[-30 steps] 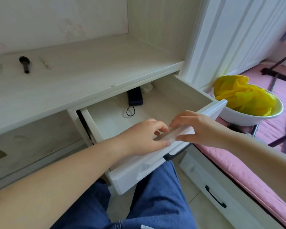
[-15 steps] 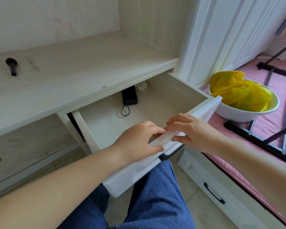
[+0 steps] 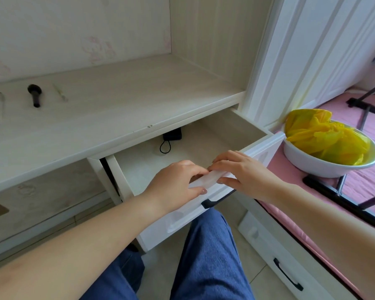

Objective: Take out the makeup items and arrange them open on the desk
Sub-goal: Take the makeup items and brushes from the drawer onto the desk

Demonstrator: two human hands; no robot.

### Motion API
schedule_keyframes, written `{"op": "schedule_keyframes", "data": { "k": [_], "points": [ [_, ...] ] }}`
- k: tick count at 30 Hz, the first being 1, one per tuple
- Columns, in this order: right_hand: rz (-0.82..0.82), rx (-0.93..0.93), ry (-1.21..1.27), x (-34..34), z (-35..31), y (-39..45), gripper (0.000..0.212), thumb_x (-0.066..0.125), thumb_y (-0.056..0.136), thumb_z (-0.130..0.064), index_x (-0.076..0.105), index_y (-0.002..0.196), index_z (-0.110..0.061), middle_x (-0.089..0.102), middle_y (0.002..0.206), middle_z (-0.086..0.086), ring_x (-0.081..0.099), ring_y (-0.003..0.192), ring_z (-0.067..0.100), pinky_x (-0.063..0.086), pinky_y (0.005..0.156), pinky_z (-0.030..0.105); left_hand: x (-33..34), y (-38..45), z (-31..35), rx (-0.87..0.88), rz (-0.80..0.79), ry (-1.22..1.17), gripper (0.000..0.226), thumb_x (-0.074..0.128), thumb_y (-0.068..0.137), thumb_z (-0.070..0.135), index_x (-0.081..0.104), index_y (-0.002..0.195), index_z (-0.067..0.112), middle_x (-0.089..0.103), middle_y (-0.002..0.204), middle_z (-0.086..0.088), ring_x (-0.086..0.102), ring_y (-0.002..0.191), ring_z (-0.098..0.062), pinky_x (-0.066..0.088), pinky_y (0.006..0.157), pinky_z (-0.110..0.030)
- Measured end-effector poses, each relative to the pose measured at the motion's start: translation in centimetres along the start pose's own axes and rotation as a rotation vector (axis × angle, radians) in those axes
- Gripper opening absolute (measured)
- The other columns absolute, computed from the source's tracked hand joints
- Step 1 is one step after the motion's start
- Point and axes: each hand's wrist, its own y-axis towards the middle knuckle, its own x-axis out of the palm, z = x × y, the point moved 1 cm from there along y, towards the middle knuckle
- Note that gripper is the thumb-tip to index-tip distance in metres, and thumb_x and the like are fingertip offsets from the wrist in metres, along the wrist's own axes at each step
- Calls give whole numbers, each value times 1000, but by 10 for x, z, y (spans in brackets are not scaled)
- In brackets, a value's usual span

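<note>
Left hand and right hand meet over the front edge of the open drawer, both gripping one pale translucent item. Left fingers curl over its near end, thumb beneath. Right fingertips pinch the far end, thumb on the near side. What the item is I cannot tell; it reads as a slim case or pouch.

Judgement: one hand on each end of a single piece suits pulling it apart or opening it, which fits the instruction to lay things out open. Working directly above the drawer front keeps the piece close to where it came from, and anything dropped would likely fall into the drawer and not to the floor.

Beyond the hands, deep in the drawer, a small black object with a cord loop sits partly under the desk edge; identity unclear. Below the hands, the drawer's dark handle shows.

Up and to the left of the hands, on the desk, a black brush lies between two thin sticks, spaced apart in a row, apparently already set out.

To the right of the right hand, a white bowl holds a crumpled yellow bag on a pink surface.
</note>
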Motion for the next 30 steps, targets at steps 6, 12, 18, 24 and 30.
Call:
{"op": "schedule_keyframes", "data": {
  "k": [6, 12, 18, 24, 30],
  "points": [
    [-55, 10, -32, 0, 4, 34, 34, 61, 89, -27, 58, 122, -28, 53, 122, -5, 48, 112, 16, 39, 96, 30, -13, 11, -13, -31, 53, 105, 31, 66, 80, 41, 62, 111, 38, 60, 100, 15, 56, 94, -10, 41, 77, -25],
    [-80, 8, -107, -1, 10, 68, 44, 62, 86, -36, 52, 129, -29, 50, 128, -4, 46, 117, 17, 42, 94, 32, -26, 21, -27, -3, 258, 434, 59, 68, 73, 54, 55, 126, 30, 50, 127, 3, 38, 123, -21, 27, 102, -31],
    [36, -36, -322, -3, 14, 94, 86, 69, 76, -48, 23, 146, -27, 14, 156, 4, 9, 144, 24, 13, 115, 37, -40, 36, -42, -100, 237, 654, 106, 54, 70, 75, 11, 150, 19, 2, 158, -11, -8, 146, -29, -6, 115, -51],
    [-10, -62, -449, -6, 18, 127, 106, 64, 73, -61, 2, 150, -21, -2, 159, 9, -7, 146, 26, -1, 116, 43, -58, 53, -57, -196, 168, 732, 125, 48, 64, 83, -14, 148, 15, -9, 159, -10, -12, 146, -29, -6, 115, -52],
    [-27, -61, -492, -7, 21, 155, 116, 62, 71, -66, -15, 147, -25, -15, 157, 9, -12, 145, 26, 1, 116, 49, -71, 69, -64, -176, 148, 818, 124, 54, 65, 79, -13, 149, 16, -6, 159, -11, -12, 146, -28, -9, 114, -52]
  ]
}}
